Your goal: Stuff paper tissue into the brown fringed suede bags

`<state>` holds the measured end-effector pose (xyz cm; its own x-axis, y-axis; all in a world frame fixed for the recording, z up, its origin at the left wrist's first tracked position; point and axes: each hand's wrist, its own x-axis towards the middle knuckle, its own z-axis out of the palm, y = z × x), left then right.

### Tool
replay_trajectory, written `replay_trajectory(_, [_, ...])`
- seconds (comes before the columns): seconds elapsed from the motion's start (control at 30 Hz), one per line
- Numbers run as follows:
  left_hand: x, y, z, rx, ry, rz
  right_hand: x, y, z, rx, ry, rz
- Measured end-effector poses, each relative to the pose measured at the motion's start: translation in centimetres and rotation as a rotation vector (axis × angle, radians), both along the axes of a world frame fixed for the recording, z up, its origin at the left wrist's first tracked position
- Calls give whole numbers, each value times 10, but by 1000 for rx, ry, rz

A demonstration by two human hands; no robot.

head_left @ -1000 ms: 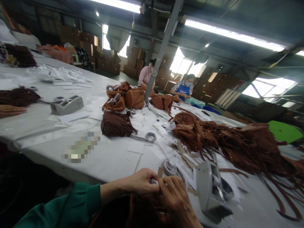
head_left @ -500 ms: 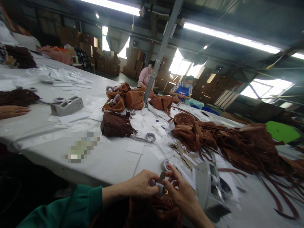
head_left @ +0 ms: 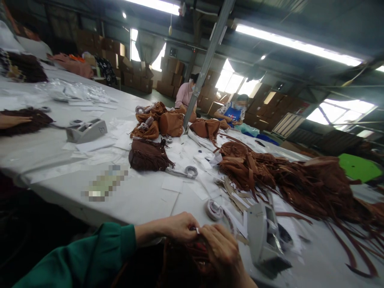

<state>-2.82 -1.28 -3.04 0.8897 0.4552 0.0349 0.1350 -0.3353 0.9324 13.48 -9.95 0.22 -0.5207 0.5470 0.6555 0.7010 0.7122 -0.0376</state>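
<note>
My left hand (head_left: 182, 229) is closed, its fingertips pinching a wrapped strap (head_left: 197, 230); only a small pale bit of it shows. Against those fingertips my right hand (head_left: 222, 248) is closed on the same spot, its fingers bent over and hiding most of the strap. Below both hands a dark brown bag (head_left: 186, 262) sits at the table's edge, its lower part lost in shadow. A coiled, wrapped strap (head_left: 214, 209) lies on the table just beyond my right hand, its tail running down behind that hand. To the right stands a grey tape dispenser (head_left: 260, 236).
Brown fringed bags (head_left: 249, 160) with loose straps pile up on the right. A dark fringed bag (head_left: 150, 155) sits mid-table among paper sheets. Another tape dispenser (head_left: 87, 131) stands left, near a co-worker's hand (head_left: 15, 121) on a dark bag. Two people work beyond a metal post (head_left: 207, 60).
My right hand's fingers, spread before, have come left and closed against my left fingertips, covering the wrapped piece. The co-worker's hand at left has moved up onto the dark bag.
</note>
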Motion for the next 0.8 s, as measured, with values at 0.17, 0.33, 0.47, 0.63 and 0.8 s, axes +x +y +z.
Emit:
replay_trajectory(0.17, [-8,2,3,-369,37,-40,5,-5,-10,26,112,-40])
replay_trajectory(0.33, [-8,2,1,-745,-100,-12,10,-7,-4,54,55,-55])
replay_trajectory(0.47, [-5,-4,0,-888,-173,78,6,-11,2,108,-10,-77])
replay_trajectory(0.63, [-1,-12,5,-1050,-292,161,1,-11,0,149,-45,-65])
replay_trajectory(0.8, [9,-13,-2,-1203,-341,164,8,-4,-15,92,-85,-98])
